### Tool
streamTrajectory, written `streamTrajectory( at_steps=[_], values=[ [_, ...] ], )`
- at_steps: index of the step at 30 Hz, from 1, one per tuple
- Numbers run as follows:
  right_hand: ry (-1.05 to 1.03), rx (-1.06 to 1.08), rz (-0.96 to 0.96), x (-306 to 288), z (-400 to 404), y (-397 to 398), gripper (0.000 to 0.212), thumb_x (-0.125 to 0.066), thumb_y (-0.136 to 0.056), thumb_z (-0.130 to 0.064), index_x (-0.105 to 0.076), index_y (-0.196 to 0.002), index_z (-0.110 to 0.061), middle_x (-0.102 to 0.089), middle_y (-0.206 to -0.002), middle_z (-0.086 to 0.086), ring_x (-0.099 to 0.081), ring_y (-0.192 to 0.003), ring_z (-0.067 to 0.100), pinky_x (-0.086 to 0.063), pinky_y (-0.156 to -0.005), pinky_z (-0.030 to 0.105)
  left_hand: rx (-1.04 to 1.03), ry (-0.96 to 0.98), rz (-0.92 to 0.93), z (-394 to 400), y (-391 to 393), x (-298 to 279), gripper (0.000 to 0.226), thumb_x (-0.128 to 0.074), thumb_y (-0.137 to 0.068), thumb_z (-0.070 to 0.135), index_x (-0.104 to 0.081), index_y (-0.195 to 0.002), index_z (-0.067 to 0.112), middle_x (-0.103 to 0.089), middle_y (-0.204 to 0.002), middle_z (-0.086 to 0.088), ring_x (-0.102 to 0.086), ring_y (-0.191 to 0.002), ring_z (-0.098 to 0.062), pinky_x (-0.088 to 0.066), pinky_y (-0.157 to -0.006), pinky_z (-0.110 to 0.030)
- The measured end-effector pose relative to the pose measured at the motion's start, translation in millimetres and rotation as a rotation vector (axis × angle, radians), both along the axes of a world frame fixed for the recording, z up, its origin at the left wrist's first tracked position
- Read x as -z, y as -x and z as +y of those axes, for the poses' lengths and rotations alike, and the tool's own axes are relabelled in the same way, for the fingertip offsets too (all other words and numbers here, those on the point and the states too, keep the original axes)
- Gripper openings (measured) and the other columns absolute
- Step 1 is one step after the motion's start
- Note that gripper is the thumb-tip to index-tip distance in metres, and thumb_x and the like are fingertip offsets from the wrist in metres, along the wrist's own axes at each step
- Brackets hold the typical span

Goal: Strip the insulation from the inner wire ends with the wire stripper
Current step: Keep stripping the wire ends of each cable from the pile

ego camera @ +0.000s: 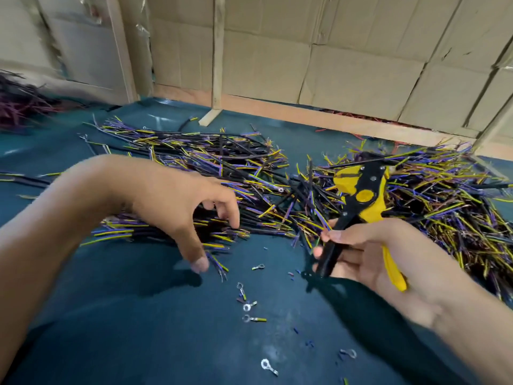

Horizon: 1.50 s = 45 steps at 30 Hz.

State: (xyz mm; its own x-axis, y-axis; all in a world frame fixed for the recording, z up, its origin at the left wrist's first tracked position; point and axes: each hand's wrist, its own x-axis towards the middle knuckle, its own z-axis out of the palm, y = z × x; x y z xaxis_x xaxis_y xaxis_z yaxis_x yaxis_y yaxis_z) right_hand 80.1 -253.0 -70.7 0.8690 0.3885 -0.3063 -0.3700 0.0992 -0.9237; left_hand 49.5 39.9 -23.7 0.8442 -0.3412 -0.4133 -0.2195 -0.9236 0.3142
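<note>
Yellow-and-black wire stripper (361,207) sits gripped in our right hand (361,254), head pointing away, while our empty left hand (177,207), fingers loosely spread, hovers nearer over the cable pile (222,173) lying crosswise on the counter (138,329).

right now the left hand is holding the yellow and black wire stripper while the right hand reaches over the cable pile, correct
Not quite: the sides are swapped. In the head view the right hand holds the yellow and black wire stripper, while the left hand reaches over the cable pile, fingers spread and holding nothing.
</note>
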Motion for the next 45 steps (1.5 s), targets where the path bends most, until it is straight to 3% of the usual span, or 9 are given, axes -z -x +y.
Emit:
streamTrajectory(
  at_steps=[3, 10, 14, 26, 27, 28, 37, 41, 45],
  values=[
    [-0.001, -0.013, -0.076, -7.2, -4.2, 0.7, 0.046, -0.077, -0.043, 0.004, -0.067, -0.088, 0.000, -0.069, -0.072, 0.017, -0.073, -0.065, 0.036, -0.063, -0.061, 0.052, -0.002, -0.164, -0.084, 1.7, -1.6, -0.1, 0.067, -0.092, -0.056, 0.053, -0.048, -0.106, 0.060, -0.042, -0.110, 0.030, -0.041, -0.107, 0.004, -0.039, -0.092, -0.027],
    [0.134, -0.134, -0.341, -42.4, 24.4, -10.1, 0.020, -0.078, -0.079, -0.004, -0.068, -0.095, 0.002, -0.074, -0.093, 0.018, -0.074, -0.079, 0.038, -0.062, -0.066, 0.043, -0.009, -0.152, -0.302, 0.1, -16.6, 6.8, 0.026, -0.080, -0.082, 0.034, -0.054, -0.083, 0.038, -0.060, -0.082, 0.019, -0.054, -0.069, 0.006, -0.041, -0.060, -0.018],
    [0.196, 0.025, -0.296, -43.5, 50.3, -34.4, 0.022, -0.069, -0.093, -0.016, -0.067, -0.102, 0.005, -0.067, -0.094, 0.017, -0.072, -0.070, 0.030, -0.059, -0.053, 0.033, 0.074, -0.094, -0.464, -15.0, -25.5, 25.8, 0.018, -0.068, -0.092, 0.028, -0.050, -0.092, 0.026, -0.052, -0.093, 0.009, -0.050, -0.087, -0.014, -0.045, -0.083, -0.035],
    [-0.206, 0.017, -0.084, -18.1, 43.1, -60.8, 0.011, -0.050, -0.096, 0.008, -0.061, -0.098, 0.007, -0.058, -0.117, 0.026, -0.060, -0.115, 0.049, -0.048, -0.107, 0.052, 0.031, 0.238, -0.847, -49.5, -30.6, 64.5, 0.043, -0.062, -0.097, 0.039, -0.054, -0.134, 0.019, -0.059, -0.125, 0.000, -0.053, -0.120, -0.019, -0.037, -0.102, -0.029],
    [-0.224, 0.036, -0.109, -18.8, 45.4, -62.0, 0.011, -0.051, -0.095, 0.009, -0.061, -0.095, 0.006, -0.055, -0.124, 0.022, -0.048, -0.096, 0.036, -0.045, -0.110, 0.052, 0.055, 0.225, -0.824, -44.8, -27.1, 62.2, 0.047, -0.061, -0.096, 0.044, -0.052, -0.136, 0.021, -0.057, -0.127, 0.002, -0.051, -0.121, -0.016, -0.036, -0.104, -0.027],
    [-0.236, 0.066, -0.142, -20.8, 47.6, -64.4, 0.013, -0.053, -0.094, 0.010, -0.063, -0.092, 0.002, -0.056, -0.134, 0.022, -0.034, -0.141, 0.030, -0.044, -0.111, 0.052, 0.071, 0.207, -0.792, -39.4, -23.6, 58.6, 0.052, -0.061, -0.094, 0.049, -0.049, -0.137, 0.022, -0.055, -0.127, 0.004, -0.049, -0.121, -0.013, -0.036, -0.106, -0.027],
    [-0.322, -0.068, -0.216, -32.2, 21.5, -48.7, 0.015, -0.048, -0.091, 0.009, -0.057, -0.097, -0.001, -0.071, -0.100, 0.021, -0.072, -0.098, 0.041, -0.059, -0.088, 0.052, 0.108, -0.406, -0.704, -24.5, -15.6, 34.3, 0.039, -0.038, -0.092, 0.054, -0.052, -0.112, 0.024, -0.054, -0.105, 0.004, -0.052, -0.109, -0.020, -0.045, -0.094, -0.033],
    [-0.422, -0.054, -0.206, -16.7, 16.8, -36.6, 0.025, -0.055, -0.081, 0.004, -0.056, -0.106, 0.000, -0.069, -0.096, 0.020, -0.072, -0.091, 0.039, -0.060, -0.081, 0.048, 0.186, -0.167, -0.745, -31.3, -14.5, 38.2, 0.033, -0.033, -0.094, 0.051, -0.043, -0.080, 0.023, -0.040, -0.075, 0.010, -0.051, -0.086, -0.019, -0.041, -0.080, -0.031],
    [-0.473, -0.018, -0.246, -3.5, 12.6, -29.6, 0.025, -0.061, -0.076, 0.003, -0.062, -0.101, -0.002, -0.070, -0.096, 0.019, -0.072, -0.091, 0.040, -0.059, -0.084, 0.050, 0.078, 0.363, -0.682, -39.6, -10.9, 44.8, 0.039, -0.044, -0.100, 0.054, -0.070, -0.092, 0.026, -0.063, -0.081, 0.010, -0.059, -0.079, -0.008, -0.044, -0.075, -0.022]
  ],
)
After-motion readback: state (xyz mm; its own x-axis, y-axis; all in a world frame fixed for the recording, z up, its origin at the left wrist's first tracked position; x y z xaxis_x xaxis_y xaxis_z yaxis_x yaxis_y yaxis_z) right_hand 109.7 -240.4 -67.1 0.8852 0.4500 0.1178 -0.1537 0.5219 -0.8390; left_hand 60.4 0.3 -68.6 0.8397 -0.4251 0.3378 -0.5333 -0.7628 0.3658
